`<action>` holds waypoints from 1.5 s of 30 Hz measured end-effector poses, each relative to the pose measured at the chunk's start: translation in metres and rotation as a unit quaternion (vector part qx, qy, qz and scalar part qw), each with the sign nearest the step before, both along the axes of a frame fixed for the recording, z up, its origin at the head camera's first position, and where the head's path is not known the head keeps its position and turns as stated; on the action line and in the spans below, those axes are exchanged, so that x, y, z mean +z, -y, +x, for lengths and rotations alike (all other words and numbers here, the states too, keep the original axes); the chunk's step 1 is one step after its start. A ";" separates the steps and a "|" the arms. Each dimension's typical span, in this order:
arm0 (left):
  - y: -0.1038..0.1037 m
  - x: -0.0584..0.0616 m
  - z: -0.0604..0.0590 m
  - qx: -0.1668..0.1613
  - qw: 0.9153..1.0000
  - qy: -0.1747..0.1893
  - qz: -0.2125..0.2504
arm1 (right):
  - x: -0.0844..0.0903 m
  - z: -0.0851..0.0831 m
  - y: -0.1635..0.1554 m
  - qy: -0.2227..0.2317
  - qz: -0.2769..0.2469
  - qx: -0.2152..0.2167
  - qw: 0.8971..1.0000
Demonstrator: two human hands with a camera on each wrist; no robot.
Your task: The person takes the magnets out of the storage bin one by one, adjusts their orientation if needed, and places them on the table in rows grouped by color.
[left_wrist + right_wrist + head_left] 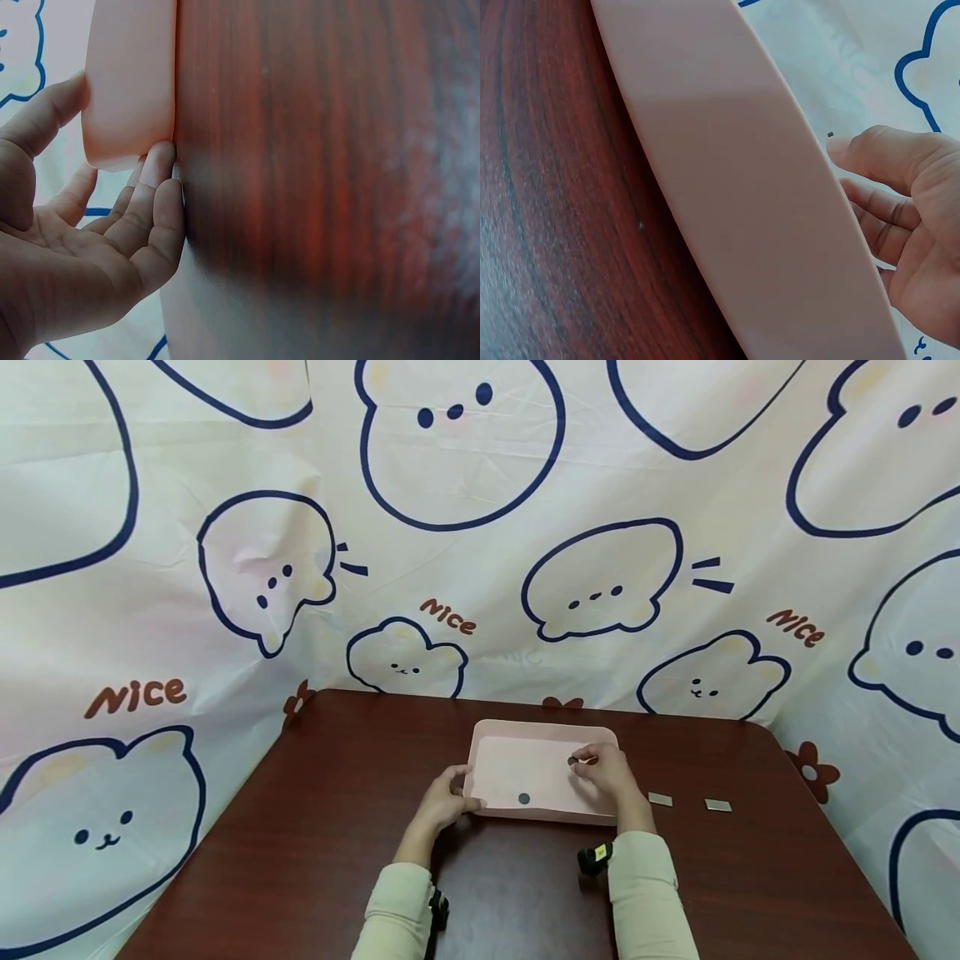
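A shallow pale pink tray (pixel 525 752) lies on the dark wooden table. My left hand (pixel 442 797) grips its left end near the front corner, thumb on one side and fingers at the other, as the left wrist view shows its wall (pixel 131 82) between them. Over the tray's right half, my right hand (pixel 606 768) pinches a small dark disc (pixel 572 761) between thumb and fingertips. The tray's wall (pixel 727 187) hides part of the right fingers (pixel 877 199) in the right wrist view. A grey-green disc (pixel 524 798) lies inside the tray near its front wall.
Two small silvery rectangular pieces (pixel 717 806) lie apart on the table, right of the tray. The brown table (pixel 360 827) runs back to a pale cloth (pixel 495 668) with cartoon outlines, which hangs behind and at both sides.
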State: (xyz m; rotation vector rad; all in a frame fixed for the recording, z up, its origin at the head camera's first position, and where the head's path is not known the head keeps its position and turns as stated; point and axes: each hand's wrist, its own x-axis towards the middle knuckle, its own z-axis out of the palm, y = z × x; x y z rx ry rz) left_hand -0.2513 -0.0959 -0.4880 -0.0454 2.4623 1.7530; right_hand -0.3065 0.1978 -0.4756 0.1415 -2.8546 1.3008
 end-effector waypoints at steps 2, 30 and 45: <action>-0.001 0.000 0.000 -0.004 1.000 -0.003 -0.001 | 0.000 0.000 -0.001 -0.002 0.001 -0.004 1.000; 0.002 0.000 0.000 -0.006 0.999 -0.024 -0.031 | 0.016 0.052 -0.032 0.004 0.010 -0.024 1.000; 0.000 -0.001 -0.001 0.003 0.999 -0.018 -0.041 | 0.012 0.067 -0.056 -0.003 0.017 -0.041 0.999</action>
